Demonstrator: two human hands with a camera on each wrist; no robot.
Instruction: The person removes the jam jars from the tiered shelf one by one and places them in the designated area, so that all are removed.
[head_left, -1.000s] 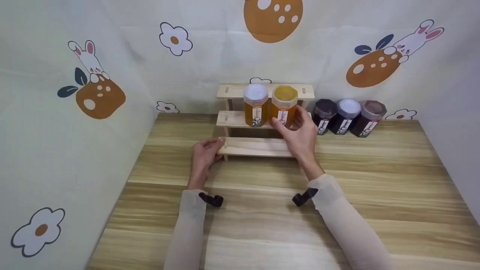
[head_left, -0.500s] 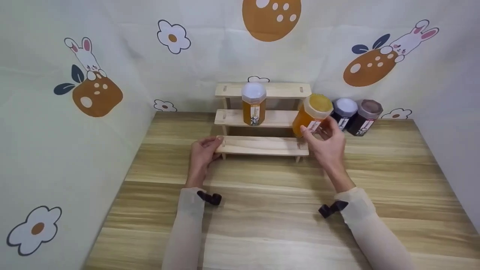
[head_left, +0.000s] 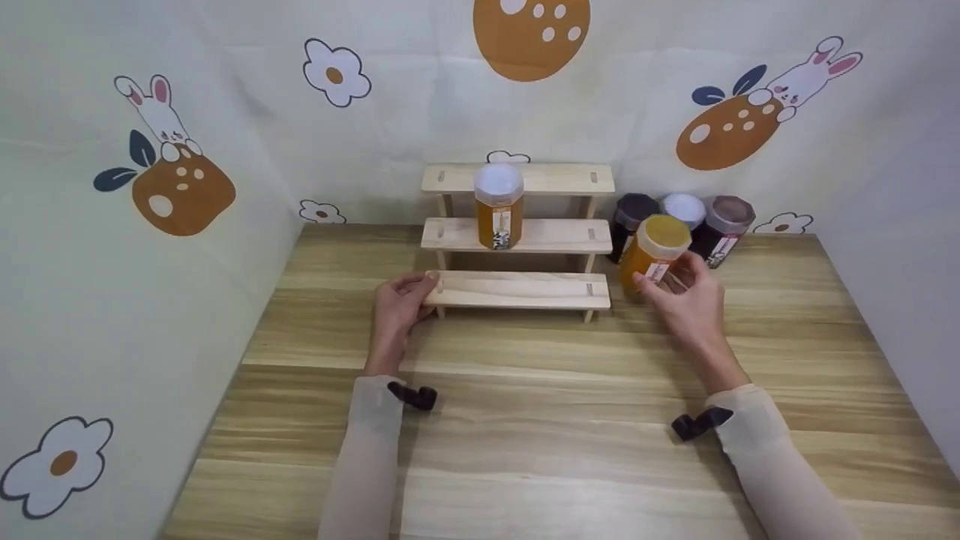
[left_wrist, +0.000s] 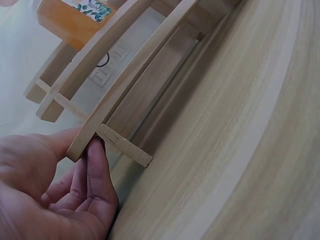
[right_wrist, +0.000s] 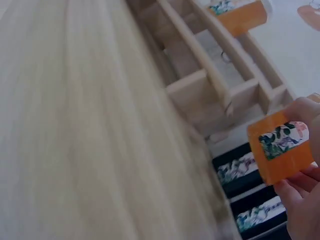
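My right hand (head_left: 688,300) grips an orange jar with a yellow lid (head_left: 656,251), slightly tilted, to the right of the wooden three-tier shelf (head_left: 517,291). In the right wrist view the thumb and fingers hold the sides of this orange jar (right_wrist: 280,150), with its flowered label showing. At the shelf's lowest tier, my left hand (head_left: 401,309) pinches the left end of the board; the left wrist view shows the thumb above and fingers below the board's end (left_wrist: 82,145). On the middle tier stands an amber jar with a white lid (head_left: 499,208).
Behind the held jar, three dark jars stand in a row on the table: one with a black lid (head_left: 636,210), one with a white lid (head_left: 684,207) and one with a brown lid (head_left: 729,216). A patterned cloth wall (head_left: 420,112) rises behind the wooden table (head_left: 510,450).
The right hand has lifted the yellow-lidded jar off the middle tier and carried it right, in front of the dark jars. The left hand keeps its hold on the shelf.
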